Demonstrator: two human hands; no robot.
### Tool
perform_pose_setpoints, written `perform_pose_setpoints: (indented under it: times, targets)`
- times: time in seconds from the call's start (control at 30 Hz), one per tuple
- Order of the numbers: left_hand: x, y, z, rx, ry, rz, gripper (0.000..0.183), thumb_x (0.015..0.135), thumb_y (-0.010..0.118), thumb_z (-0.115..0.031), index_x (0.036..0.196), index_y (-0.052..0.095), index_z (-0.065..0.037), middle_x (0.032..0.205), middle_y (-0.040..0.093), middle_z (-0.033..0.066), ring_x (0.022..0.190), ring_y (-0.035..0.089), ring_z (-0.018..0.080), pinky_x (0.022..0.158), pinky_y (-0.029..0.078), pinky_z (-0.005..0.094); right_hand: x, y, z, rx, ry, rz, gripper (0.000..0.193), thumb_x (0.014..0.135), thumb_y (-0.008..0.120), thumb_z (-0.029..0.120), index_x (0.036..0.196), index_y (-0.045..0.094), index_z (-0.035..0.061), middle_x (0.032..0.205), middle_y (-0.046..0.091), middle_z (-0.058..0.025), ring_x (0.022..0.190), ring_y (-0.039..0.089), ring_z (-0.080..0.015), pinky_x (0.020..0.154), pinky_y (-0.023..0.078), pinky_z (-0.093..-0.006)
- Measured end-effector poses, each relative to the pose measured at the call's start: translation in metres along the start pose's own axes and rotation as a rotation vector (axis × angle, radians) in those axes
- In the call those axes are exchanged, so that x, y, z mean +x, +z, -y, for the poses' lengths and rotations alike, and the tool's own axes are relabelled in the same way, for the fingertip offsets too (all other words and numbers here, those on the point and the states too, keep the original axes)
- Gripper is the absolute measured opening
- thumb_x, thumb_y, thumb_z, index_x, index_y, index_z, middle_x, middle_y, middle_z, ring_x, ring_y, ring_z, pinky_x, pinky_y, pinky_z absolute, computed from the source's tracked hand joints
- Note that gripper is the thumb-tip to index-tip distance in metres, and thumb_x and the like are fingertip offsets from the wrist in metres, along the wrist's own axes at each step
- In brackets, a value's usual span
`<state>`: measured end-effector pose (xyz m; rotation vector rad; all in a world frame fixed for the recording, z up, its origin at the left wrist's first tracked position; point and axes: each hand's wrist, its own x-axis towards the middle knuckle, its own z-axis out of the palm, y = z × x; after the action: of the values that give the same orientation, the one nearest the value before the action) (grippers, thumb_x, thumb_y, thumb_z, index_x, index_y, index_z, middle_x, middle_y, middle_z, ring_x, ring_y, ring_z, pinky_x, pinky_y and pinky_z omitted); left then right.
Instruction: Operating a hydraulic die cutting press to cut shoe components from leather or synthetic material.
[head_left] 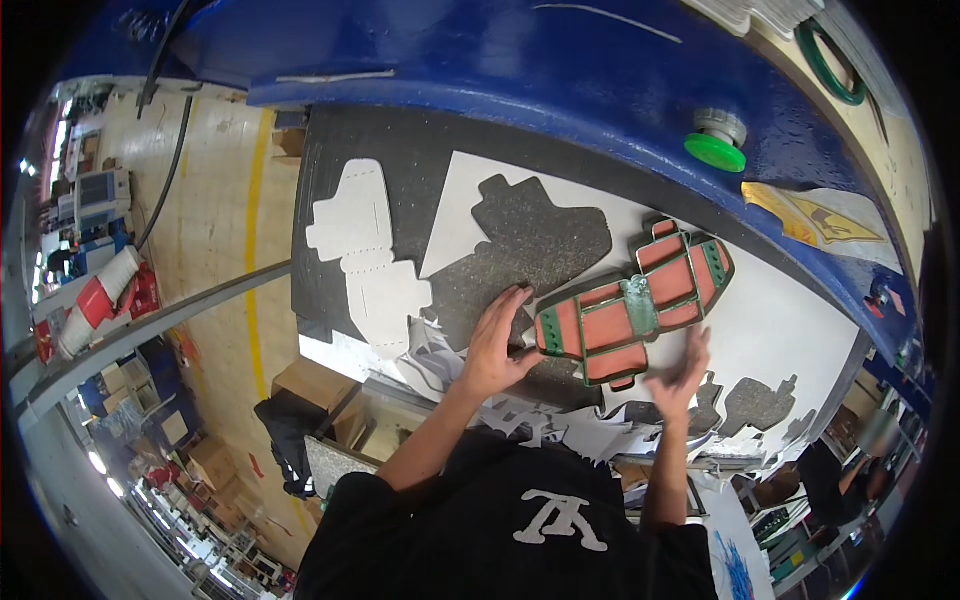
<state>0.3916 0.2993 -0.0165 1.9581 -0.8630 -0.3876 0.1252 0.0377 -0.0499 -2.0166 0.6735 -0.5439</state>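
Observation:
A cutting die [597, 322] with dark green edges, orange-red foam and a green middle plate lies aslant on a white sheet [780, 300]. My left hand [493, 345] is at the die's left end, fingers stretched out and thumb close to its edge; whether it touches I cannot tell. Below the die's right half, my right hand [684, 374] is held with fingers apart and nothing in it. Holes in the sheet, some shaped like the die, show the dark speckled board [560, 240] underneath. Left of the sheet lies a flat white cut-out piece [365, 255] with dashed lines.
A blue machine beam [450, 60] spans the far side, with a green button [715, 152] jutting from it. White scraps [590, 432] crowd the near board edge. A grey rail [170, 312] runs at left; a co-worker's arm [855, 475] shows at far right.

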Motion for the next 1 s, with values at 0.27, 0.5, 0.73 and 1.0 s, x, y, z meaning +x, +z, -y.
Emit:
perform_pose_setpoints:
  times: [0.27, 0.5, 0.73, 1.0]
  targets:
    - [0.007, -0.01, 0.005, 0.065, 0.084, 0.047, 0.08, 0.07, 0.084, -0.012, 0.147, 0.061, -0.007, 0.145, 0.063, 0.0219, 0.136, 0.058, 0.042, 0.117, 0.043, 0.0535, -0.026, 0.056, 0.06, -0.292, -0.112, 0.062, 0.057, 0.073, 0.097, 0.031, 0.118, 0.069, 0.0089, 0.157, 0.057, -0.0218, 0.152, 0.047, -0.0445, 0.126, 0.016, -0.0715]
    - [0.007, -0.005, 0.011, 0.061, 0.119, 0.09, 0.084, 0.071, 0.087, -0.011, 0.15, 0.058, -0.008, 0.147, 0.061, 0.023, 0.137, 0.057, 0.0423, 0.118, 0.041, 0.0524, -0.024, 0.062, 0.052, -0.274, -0.188, -0.045, 0.039, 0.078, 0.09, 0.017, 0.111, 0.07, 0.011, 0.156, 0.056, -0.023, 0.151, 0.049, -0.0434, 0.126, 0.02, -0.0681]
    - [0.007, 0.0, 0.013, 0.123, 0.171, 0.029, 0.084, 0.075, 0.092, -0.018, 0.15, 0.057, -0.009, 0.15, 0.061, 0.0193, 0.138, 0.056, 0.0419, 0.119, 0.041, 0.0507, -0.022, 0.063, 0.055, -0.295, -0.222, -0.083, 0.04, 0.079, 0.091, 0.018, 0.112, 0.07, 0.0114, 0.154, 0.058, -0.0224, 0.149, 0.051, -0.0414, 0.125, 0.025, -0.0677]
    - [-0.001, -0.005, 0.014, 0.088, 0.181, 0.074, 0.087, 0.075, 0.091, -0.016, 0.154, 0.054, -0.01, 0.151, 0.059, 0.0218, 0.14, 0.054, 0.0423, 0.12, 0.04, 0.052, -0.028, 0.063, 0.053, -0.298, -0.221, -0.088, 0.046, 0.078, 0.094, 0.025, 0.115, 0.071, 0.0126, 0.152, 0.06, -0.0206, 0.149, 0.051, -0.0397, 0.126, 0.026, -0.0655]
